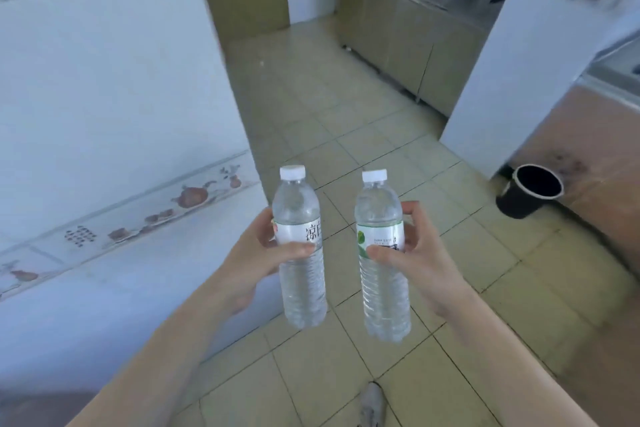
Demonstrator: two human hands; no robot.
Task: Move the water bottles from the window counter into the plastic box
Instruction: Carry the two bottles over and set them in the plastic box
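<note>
I carry two clear water bottles upright over a tiled floor. My left hand is wrapped around the white-labelled bottle at its label. My right hand grips the green-labelled bottle the same way. Both bottles have white caps and look full. The two bottles hang side by side, a small gap apart, in the lower middle of the view. Neither the window counter nor the plastic box is in sight.
A white tiled wall with a decorated border runs along the left. A black bin stands on the floor at the right, beside a brown cabinet. Steel cabinets line the far right. A doorway opens ahead. My shoe shows below.
</note>
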